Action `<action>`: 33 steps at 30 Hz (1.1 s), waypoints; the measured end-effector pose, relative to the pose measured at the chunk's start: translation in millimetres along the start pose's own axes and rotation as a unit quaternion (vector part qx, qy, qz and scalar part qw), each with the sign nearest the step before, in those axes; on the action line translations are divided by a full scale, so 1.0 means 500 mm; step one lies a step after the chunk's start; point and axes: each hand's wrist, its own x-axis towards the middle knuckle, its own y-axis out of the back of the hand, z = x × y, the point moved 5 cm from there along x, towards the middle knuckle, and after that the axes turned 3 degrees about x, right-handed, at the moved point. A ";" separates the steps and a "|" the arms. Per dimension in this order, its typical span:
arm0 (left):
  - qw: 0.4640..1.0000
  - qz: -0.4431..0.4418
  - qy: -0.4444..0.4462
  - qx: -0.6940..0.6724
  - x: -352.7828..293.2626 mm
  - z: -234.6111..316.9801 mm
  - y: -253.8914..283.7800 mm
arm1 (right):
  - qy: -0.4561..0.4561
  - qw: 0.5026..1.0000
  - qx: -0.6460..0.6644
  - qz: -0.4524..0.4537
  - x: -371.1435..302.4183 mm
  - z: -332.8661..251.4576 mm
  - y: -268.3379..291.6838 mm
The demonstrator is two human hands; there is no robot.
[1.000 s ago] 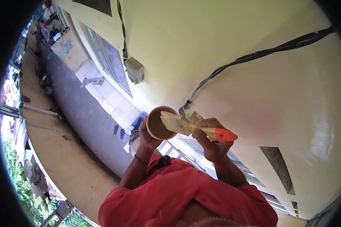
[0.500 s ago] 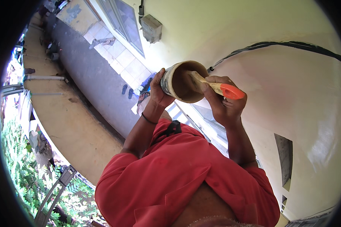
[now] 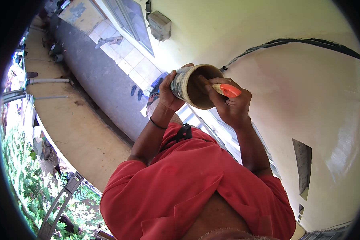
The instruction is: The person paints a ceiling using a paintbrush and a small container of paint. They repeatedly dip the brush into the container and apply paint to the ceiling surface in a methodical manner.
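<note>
My left hand [image 3: 170, 91] grips the side of a paint-smeared, pale round tub [image 3: 181, 85], its mouth tilted toward me. In my right hand [image 3: 233, 105] is a paintbrush [image 3: 227, 89] with a cream handle and an orange-red end. The brush reaches over the rim into the tub, its head against the brownish inside. Both hands are closed. How much the tub holds cannot be made out.
A pale yellow wall [image 3: 268, 88] rises on the right, crossed by black cables [image 3: 304, 41]. A grey box [image 3: 160, 26] juts from it beside a window [image 3: 128, 20]. Blue slippers [image 3: 136, 93] lie on the grey floor [image 3: 104, 76]. A tan ledge [image 3: 80, 132] borders plants at left.
My right hand has moved left and the brush has gone deeper into the tub, so less of its handle shows. The tub has shifted slightly right, still held in my left hand.
</note>
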 end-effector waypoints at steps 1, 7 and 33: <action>1.000 0.009 0.000 0.006 0.000 -0.001 0.003 | 0.003 1.000 0.007 0.004 0.000 -0.001 0.003; 1.000 0.021 -0.004 -0.015 -0.001 -0.004 0.009 | -0.074 0.979 0.157 0.105 -0.029 -0.002 0.051; 0.997 0.080 -0.006 0.015 0.023 -0.015 0.025 | -0.208 0.928 0.279 0.132 -0.041 0.032 0.095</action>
